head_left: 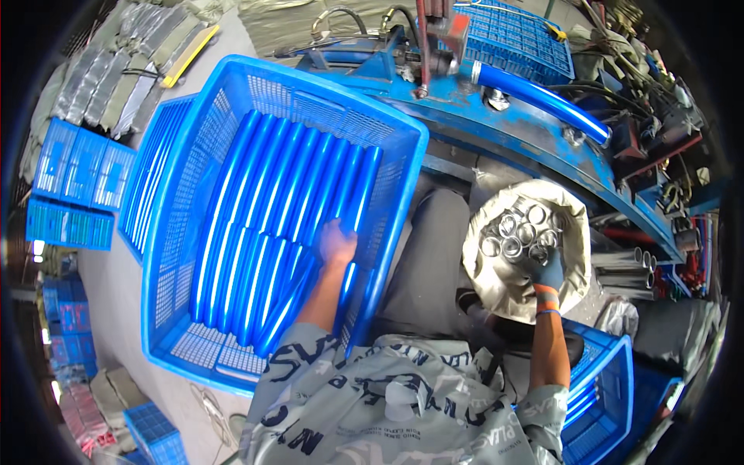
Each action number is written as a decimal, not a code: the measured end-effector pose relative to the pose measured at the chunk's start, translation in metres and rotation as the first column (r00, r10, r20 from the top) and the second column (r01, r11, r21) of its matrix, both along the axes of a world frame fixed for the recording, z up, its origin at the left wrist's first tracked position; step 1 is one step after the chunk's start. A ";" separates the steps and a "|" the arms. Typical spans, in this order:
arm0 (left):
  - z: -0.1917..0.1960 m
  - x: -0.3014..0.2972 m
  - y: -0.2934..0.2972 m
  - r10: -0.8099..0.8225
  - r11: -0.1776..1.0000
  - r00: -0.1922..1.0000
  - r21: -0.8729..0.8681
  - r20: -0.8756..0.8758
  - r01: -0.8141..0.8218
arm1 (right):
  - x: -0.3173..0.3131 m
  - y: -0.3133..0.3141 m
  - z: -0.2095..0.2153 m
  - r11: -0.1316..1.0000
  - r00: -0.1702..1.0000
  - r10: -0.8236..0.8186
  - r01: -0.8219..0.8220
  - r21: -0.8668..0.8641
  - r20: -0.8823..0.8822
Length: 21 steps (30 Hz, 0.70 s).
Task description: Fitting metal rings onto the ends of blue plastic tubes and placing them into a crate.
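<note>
Dark lettering [304,443] is running across the grey shirt [364,442], bending with its folds; the left hand [337,244] is resting on glossy blue tubes [291,186], which are lying in two rows, near the right edge of a blue crate [325,93], and I cannot tell whether its grip is holding one. The right hand [549,271], wearing a blue glove, is reaching among metal rings [536,215] inside a pale sack's [573,225] near right rim, its grip hiding from view. The crate's top is standing open, while a grey-trousered leg [426,256] is filling the gap between crate and sack
</note>
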<state>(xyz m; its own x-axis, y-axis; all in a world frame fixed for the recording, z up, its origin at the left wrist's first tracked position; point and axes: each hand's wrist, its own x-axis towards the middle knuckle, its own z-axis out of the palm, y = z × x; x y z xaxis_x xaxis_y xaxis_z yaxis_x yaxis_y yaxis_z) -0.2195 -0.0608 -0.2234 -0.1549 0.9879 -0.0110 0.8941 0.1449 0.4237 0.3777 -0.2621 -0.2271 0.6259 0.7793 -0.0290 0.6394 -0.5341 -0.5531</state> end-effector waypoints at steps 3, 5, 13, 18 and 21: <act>-0.027 0.010 0.024 -0.006 0.954 1.000 -0.299 -0.025 -0.002 | 0.021 -0.010 -0.012 0.992 0.993 -0.082 0.089 0.090 -0.080; -0.046 0.013 0.033 0.114 0.845 0.993 -0.530 0.043 -0.074 | 0.026 -0.014 -0.024 0.992 0.998 -0.044 0.047 0.115 -0.034; -0.068 0.027 0.036 0.093 0.768 0.991 -0.627 -0.094 -0.131 | 0.035 -0.052 -0.064 0.970 0.932 -0.066 0.143 0.195 -0.355; -0.068 -0.035 0.046 0.391 0.787 0.902 -0.574 0.181 -0.226 | -0.004 -0.022 -0.060 0.998 0.926 -0.019 0.038 0.041 -0.378; -0.065 0.036 0.047 0.380 0.826 0.919 -0.485 0.105 -0.286 | 0.015 -0.052 -0.056 0.823 0.907 -0.082 0.295 0.485 -0.413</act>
